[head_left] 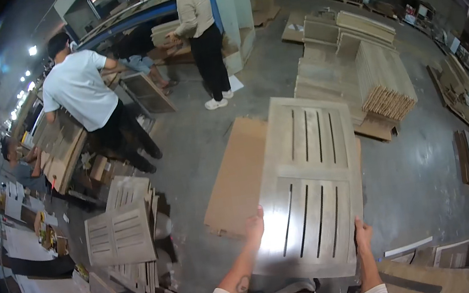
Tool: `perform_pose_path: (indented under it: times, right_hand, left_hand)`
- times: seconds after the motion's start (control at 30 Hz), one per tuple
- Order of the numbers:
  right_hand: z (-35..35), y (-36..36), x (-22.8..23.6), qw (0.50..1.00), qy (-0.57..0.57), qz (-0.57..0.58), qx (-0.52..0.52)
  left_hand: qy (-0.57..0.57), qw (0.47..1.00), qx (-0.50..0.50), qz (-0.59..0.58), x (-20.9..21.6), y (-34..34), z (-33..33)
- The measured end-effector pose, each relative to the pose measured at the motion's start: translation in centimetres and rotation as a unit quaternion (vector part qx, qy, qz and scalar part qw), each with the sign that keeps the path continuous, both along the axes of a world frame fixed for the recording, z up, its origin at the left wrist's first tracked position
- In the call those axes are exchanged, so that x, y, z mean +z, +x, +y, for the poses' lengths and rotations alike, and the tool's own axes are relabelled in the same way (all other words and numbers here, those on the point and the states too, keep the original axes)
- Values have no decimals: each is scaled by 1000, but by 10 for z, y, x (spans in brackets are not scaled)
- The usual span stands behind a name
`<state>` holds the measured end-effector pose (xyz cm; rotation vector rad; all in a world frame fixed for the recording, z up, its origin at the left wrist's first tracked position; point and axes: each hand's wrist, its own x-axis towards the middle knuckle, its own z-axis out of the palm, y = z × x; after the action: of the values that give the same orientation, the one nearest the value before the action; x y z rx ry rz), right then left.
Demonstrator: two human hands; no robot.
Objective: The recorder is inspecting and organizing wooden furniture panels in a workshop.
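Note:
A pale wooden door panel (312,175) with two framed sections, each cut by several dark slots, is held in front of my body. My left hand (255,225) grips its left edge. On the right edge, lower down, my right hand (364,234) is closed with the thumb pointing up. Most of the fingers of both hands are hidden at the panel's edges. Light glares off the panel's lower left part. Beyond and partly beneath it in view, a flat brown cardboard sheet (239,169) lies on the floor.
Similar slatted panels (120,234) are stacked at the left. Tall stacks of wooden boards (382,76) stand at the far right. One person in a white shirt (76,90) bends over a workbench (64,154); another (200,32) holds boards. Planks (435,277) lie at the lower right.

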<state>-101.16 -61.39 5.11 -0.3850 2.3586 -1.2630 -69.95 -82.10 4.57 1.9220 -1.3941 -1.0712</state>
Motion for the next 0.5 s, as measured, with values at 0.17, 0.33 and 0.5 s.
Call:
perform_pose_path:
  times: [0.17, 0.33, 0.5]
  right_hand:
    - [-25, -44, -5, 998, 50, 1, -24]
    - [-38, -61, -22, 997, 69, 39, 17]
    - [4, -56, -74, 986, 44, 119, 107]
  left_hand:
    - [102, 994, 33, -38, -9, -49, -34]
    - [73, 993, -71, -58, -55, -60, -46]
    - [-27, 992, -83, -89, -89, -22, 10]
